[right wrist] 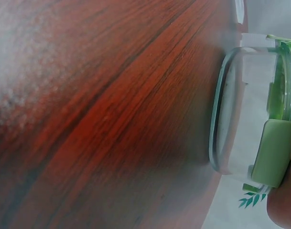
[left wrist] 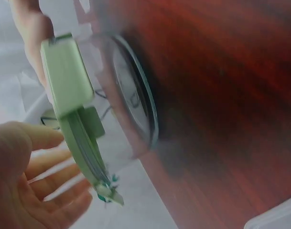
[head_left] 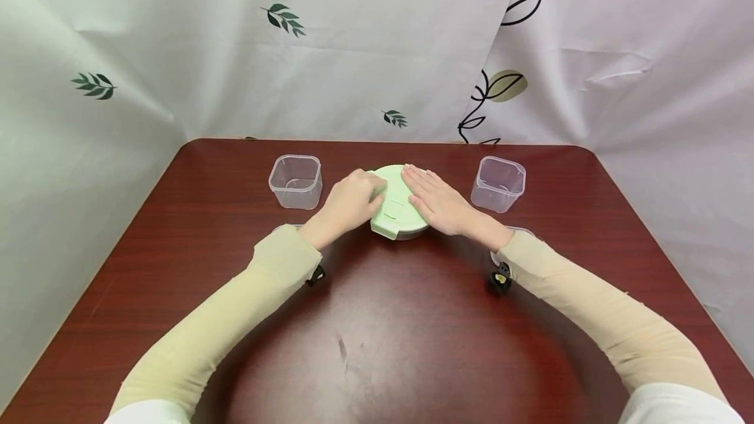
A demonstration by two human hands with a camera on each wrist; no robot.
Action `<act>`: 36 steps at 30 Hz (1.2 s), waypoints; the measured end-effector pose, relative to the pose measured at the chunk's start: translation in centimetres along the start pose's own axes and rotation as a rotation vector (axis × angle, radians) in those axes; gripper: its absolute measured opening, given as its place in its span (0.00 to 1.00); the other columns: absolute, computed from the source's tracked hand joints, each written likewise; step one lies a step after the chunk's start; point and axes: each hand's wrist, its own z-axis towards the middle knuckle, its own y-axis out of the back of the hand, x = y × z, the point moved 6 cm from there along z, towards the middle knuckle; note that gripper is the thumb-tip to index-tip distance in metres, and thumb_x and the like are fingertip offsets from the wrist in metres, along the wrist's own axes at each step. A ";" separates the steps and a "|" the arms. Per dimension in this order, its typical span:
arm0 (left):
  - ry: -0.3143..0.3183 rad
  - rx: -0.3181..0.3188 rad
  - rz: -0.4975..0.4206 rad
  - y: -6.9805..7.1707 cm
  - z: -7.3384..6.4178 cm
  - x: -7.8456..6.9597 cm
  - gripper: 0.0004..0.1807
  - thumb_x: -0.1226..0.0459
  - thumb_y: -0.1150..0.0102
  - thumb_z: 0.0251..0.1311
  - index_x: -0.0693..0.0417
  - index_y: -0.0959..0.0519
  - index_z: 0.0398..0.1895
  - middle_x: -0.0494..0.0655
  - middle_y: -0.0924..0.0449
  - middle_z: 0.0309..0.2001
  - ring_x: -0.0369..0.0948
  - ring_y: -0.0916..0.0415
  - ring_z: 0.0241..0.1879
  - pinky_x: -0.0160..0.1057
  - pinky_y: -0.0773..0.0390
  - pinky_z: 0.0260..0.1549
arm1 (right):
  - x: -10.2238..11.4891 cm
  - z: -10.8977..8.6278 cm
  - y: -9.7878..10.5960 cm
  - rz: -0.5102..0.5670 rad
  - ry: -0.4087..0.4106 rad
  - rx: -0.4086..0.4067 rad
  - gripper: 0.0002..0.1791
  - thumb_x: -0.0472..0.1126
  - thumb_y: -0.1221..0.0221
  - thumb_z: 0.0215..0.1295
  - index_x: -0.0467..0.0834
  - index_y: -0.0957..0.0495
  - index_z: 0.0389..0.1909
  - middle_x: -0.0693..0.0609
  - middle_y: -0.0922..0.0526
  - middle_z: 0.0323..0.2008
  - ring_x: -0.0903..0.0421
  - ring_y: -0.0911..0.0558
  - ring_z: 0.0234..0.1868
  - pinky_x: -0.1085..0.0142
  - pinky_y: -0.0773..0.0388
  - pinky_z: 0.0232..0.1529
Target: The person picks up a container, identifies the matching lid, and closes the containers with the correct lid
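Observation:
A round clear glass food container [right wrist: 243, 105] with a light green snap-on lid [head_left: 396, 205] stands on the table in front of me. One clip [left wrist: 68, 78] is folded down over the rim on the near side. My right hand [head_left: 442, 203] lies flat across the right part of the lid, fingers straight. At the lid's left edge is my left hand [head_left: 353, 200], its fingers bent in the head view. From the left wrist, those fingers look spread and loosely curved beside the lid's edge, with the fingertips right at it.
Clear plastic boxes without lids stand at the back left [head_left: 296, 182] and back right [head_left: 498, 183] of the dark red table [head_left: 377, 326]. Further clear rims show partly behind both sleeves. A white patterned curtain [head_left: 353, 51] hangs around the table's back and sides.

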 end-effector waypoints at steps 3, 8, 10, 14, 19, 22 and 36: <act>0.102 0.003 -0.024 0.1 0.7 1.2 0.15 0.63 0.44 0.62 0.60 0.19 0.48 0.55 0.19 0.51 0.52 0.24 0.51 0.50 0.21 0.47 | -0.1 0.0 0.0 0.002 -0.001 -0.002 0.31 0.45 0.62 0.76 0.38 0.52 0.75 0.45 0.52 0.76 0.50 0.53 0.77 0.54 0.58 0.76; 0.202 0.028 -0.060 -0.1 1.5 2.2 0.20 0.59 0.43 0.62 0.65 0.21 0.52 0.61 0.19 0.50 0.55 0.25 0.53 0.50 0.24 0.53 | -0.3 0.0 -0.1 0.008 0.000 -0.002 0.31 0.45 0.62 0.76 0.38 0.52 0.75 0.45 0.52 0.76 0.50 0.53 0.77 0.54 0.58 0.76; 0.221 0.035 -0.062 -0.1 1.7 2.3 0.20 0.59 0.43 0.63 0.66 0.20 0.50 0.62 0.19 0.47 0.56 0.24 0.52 0.50 0.25 0.52 | -0.3 0.0 -0.2 0.014 0.003 -0.004 0.31 0.45 0.62 0.76 0.38 0.52 0.75 0.44 0.52 0.76 0.50 0.53 0.77 0.53 0.58 0.76; 0.248 0.048 -0.051 -0.2 2.1 2.4 0.19 0.58 0.42 0.63 0.66 0.19 0.46 0.62 0.18 0.45 0.56 0.24 0.50 0.50 0.24 0.50 | -0.2 0.1 -0.2 0.013 0.007 -0.008 0.31 0.45 0.62 0.76 0.37 0.52 0.74 0.44 0.52 0.76 0.50 0.53 0.77 0.53 0.58 0.76; 0.286 0.058 -0.046 -0.2 2.3 2.5 0.17 0.57 0.42 0.63 0.66 0.18 0.41 0.60 0.17 0.40 0.54 0.23 0.44 0.48 0.23 0.43 | -0.1 0.2 -0.2 0.007 0.004 -0.003 0.31 0.46 0.63 0.76 0.38 0.52 0.75 0.45 0.52 0.76 0.50 0.53 0.77 0.54 0.58 0.76; 0.309 0.054 -0.050 -0.2 2.5 2.5 0.16 0.57 0.42 0.63 0.65 0.17 0.35 0.59 0.18 0.35 0.54 0.22 0.41 0.47 0.23 0.40 | -0.1 0.2 -0.3 0.006 0.002 -0.002 0.31 0.46 0.63 0.76 0.39 0.52 0.75 0.45 0.52 0.76 0.51 0.53 0.77 0.54 0.58 0.76; 0.355 0.052 -0.179 -0.2 2.7 3.1 0.19 0.56 0.39 0.61 0.65 0.16 0.42 0.58 0.14 0.39 0.49 0.18 0.36 0.41 0.21 0.34 | -0.3 0.1 -0.3 -0.006 -0.002 -0.006 0.31 0.47 0.63 0.76 0.39 0.52 0.75 0.45 0.52 0.76 0.50 0.54 0.78 0.54 0.58 0.76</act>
